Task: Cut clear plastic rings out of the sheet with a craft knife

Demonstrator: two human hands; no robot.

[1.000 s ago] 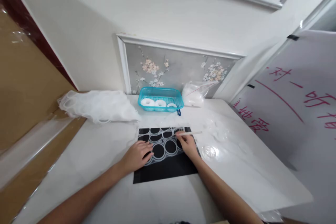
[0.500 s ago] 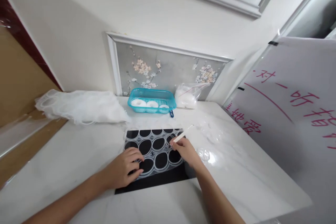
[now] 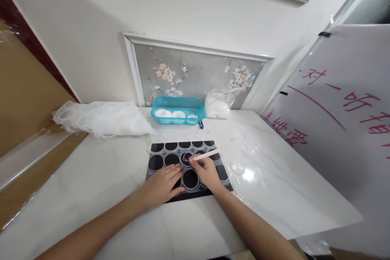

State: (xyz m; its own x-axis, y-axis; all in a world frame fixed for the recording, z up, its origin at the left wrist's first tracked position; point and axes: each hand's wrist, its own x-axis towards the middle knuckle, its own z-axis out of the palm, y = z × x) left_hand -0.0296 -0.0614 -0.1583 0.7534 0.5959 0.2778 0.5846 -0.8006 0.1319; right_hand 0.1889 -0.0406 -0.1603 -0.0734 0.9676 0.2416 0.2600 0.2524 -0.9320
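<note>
A black sheet (image 3: 173, 159) with rows of pale round outlines lies on the white table. Over its lower left part my left hand (image 3: 164, 183) rests flat, fingers spread. My right hand (image 3: 204, 170) pinches a slim white stick-like tool (image 3: 207, 154), slanted up to the right, whose exact kind I cannot make out. The tool's low end is at a circle near the middle of the sheet, where a thin pale curved strip (image 3: 185, 157) shows. The fingertips of both hands are close together.
Behind the sheet stands a blue plastic basket (image 3: 158, 103) holding white rings. A clear bag (image 3: 217, 105) with white contents is beside it, and a small blue item (image 3: 201, 124) lies in front. White mesh-like material (image 3: 100, 118) lies left; clear scraps (image 3: 237, 167) lie right. A whiteboard (image 3: 335, 150) borders the right.
My right hand and the white tool have moved left, toward the middle of the sheet. My left hand has slid right. The sheet now lies at a different angle.
</note>
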